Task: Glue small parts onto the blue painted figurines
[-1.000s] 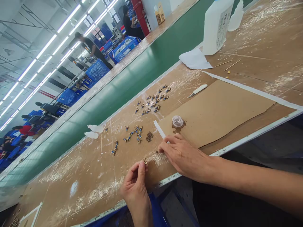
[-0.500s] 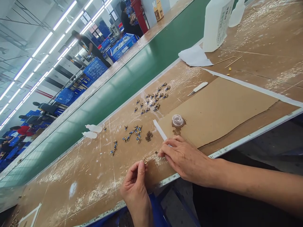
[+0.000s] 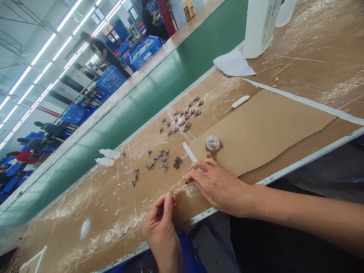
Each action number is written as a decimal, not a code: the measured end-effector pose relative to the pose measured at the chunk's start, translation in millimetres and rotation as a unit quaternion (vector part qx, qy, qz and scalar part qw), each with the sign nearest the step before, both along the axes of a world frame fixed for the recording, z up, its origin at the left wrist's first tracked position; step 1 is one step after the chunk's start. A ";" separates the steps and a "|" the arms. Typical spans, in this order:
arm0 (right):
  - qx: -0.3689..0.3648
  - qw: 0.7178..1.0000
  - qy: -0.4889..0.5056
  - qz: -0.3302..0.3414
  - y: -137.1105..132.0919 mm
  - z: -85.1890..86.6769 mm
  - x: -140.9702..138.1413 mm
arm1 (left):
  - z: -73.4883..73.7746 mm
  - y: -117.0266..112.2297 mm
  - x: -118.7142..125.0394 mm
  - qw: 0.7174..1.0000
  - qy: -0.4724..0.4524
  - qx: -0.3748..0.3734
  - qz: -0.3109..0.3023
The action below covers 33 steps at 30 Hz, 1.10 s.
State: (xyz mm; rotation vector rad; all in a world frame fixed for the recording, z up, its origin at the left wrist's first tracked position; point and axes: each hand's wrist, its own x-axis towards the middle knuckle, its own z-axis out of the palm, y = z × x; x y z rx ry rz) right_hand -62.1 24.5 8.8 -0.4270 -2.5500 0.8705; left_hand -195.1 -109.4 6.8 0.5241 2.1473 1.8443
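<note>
My left hand (image 3: 162, 223) is closed in a pinch between thumb and forefinger, near the table's front edge. A small gold-coloured metal piece (image 3: 173, 194) sticks up from its fingertips. To the right, my right hand (image 3: 220, 186) reaches down to the table with its fingers drawn together. A tiny dark round piece (image 3: 186, 182) lies right at those fingertips; whether they grip it or something else is hidden. Beyond the hands are a small heap of brown round pieces (image 3: 178, 162) and several small blue-and-gold figures (image 3: 161, 155). A further group of such figures (image 3: 184, 115) lies farther back.
A small clear dish (image 3: 213, 143) sits on a cardboard sheet (image 3: 273, 129) edged with white tape. Behind it are a white-handled knife (image 3: 238, 103), a white cloth (image 3: 234, 63) and a large bottle (image 3: 259, 30). Two small white bottles (image 3: 109, 153) lie at left. People work in the background.
My right hand has moved slightly left, its fingertips now over the tiny dark round piece. My left hand keeps its pinch on the gold-coloured piece. The camera view has shifted a little.
</note>
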 end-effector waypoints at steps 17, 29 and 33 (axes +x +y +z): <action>0.008 0.993 0.111 -0.025 -5.3 -4.2 3.7 | 3.1 -0.3 3.2 1.000 -0.003 -0.016 -0.007; -0.003 0.936 0.278 -0.217 28.0 1.9 95.0 | 37.6 45.8 16.6 0.992 0.073 -0.059 -0.083; 0.004 0.922 0.272 -0.276 54.9 -1.6 110.6 | 57.8 80.6 32.5 0.967 0.178 -0.108 -0.145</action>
